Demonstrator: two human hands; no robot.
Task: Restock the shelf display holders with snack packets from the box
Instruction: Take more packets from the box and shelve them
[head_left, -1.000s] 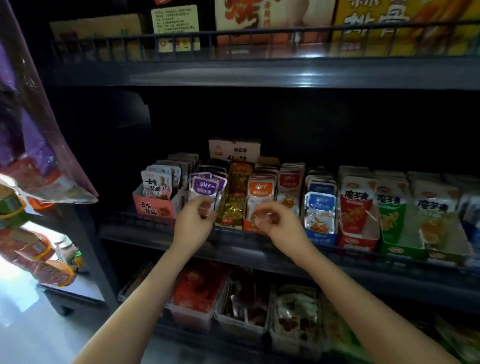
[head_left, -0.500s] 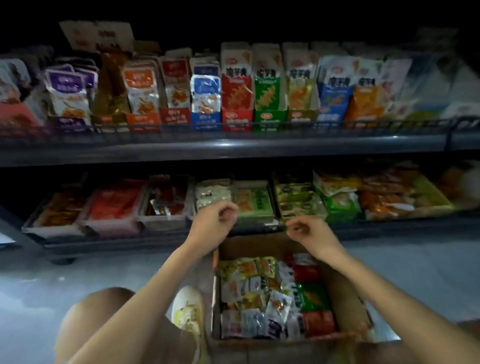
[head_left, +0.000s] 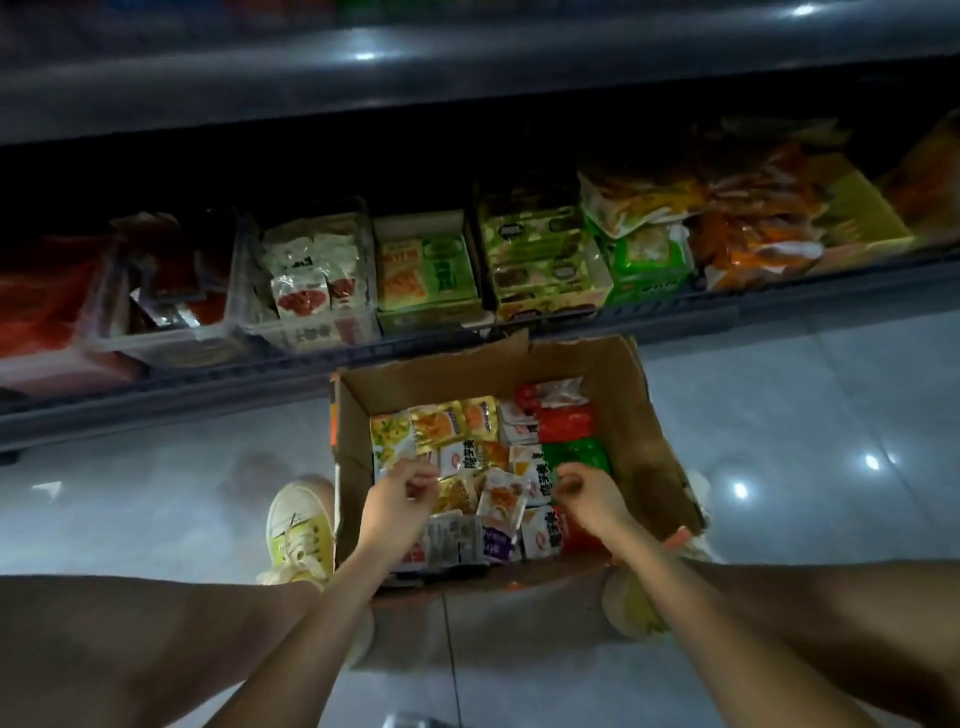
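Observation:
An open cardboard box stands on the floor between my feet, filled with several small snack packets in yellow, white, red, green and purple. My left hand hovers over the packets on the box's left side, fingers loosely curled and holding nothing. Over the green and red packets on the right side, my right hand is loosely curled too and holds nothing. Behind the box, the bottom shelf carries display holders with packets in them.
The shelf's front rail runs just past the box's far edge, and a higher shelf edge overhangs it. My yellow shoe sits left of the box and my knees frame the view. Glossy floor tiles lie to the right.
The view has dropped from the upper shelf to the box on the floor. Both hands came down from the shelf holders and now hang low over the packets in the box.

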